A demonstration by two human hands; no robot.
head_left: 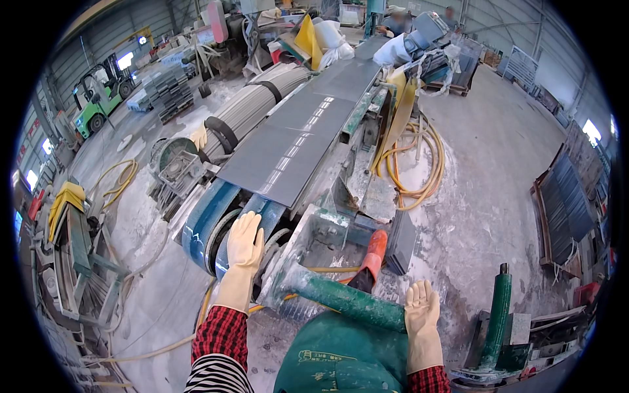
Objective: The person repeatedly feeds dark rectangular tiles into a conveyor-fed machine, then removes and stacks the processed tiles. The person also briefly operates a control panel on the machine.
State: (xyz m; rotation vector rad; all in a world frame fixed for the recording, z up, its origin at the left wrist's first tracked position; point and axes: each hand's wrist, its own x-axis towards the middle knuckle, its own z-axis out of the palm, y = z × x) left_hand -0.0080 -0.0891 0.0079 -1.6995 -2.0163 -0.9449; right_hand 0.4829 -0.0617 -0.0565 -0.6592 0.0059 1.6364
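Note:
My left hand (pixel 245 243), in a cream rubber glove, is over the near end of a conveyor with blue belts (pixel 204 226). Its fingers are stretched out and hold nothing; whether they touch the belt I cannot tell. Just beyond the fingertips, a dark grey, glossy flat slab (pixel 275 160) lies on the conveyor, with more grey slab behind it. My right hand (pixel 422 321), gloved alike, is beside the right end of a thick green pipe (pixel 347 303). Its fingers extend upward, with nothing in them. Below the pipe shows my green apron (pixel 341 357).
A rusty metal frame (pixel 327 229) and an orange tapered thing (pixel 375 255) stand right of the conveyor. Yellow hoses (pixel 429 177) coil on the floor. A motor (pixel 178 167) flanks the conveyor's left. A green forklift (pixel 98 98) and stacked slabs (pixel 167 92) stand far left.

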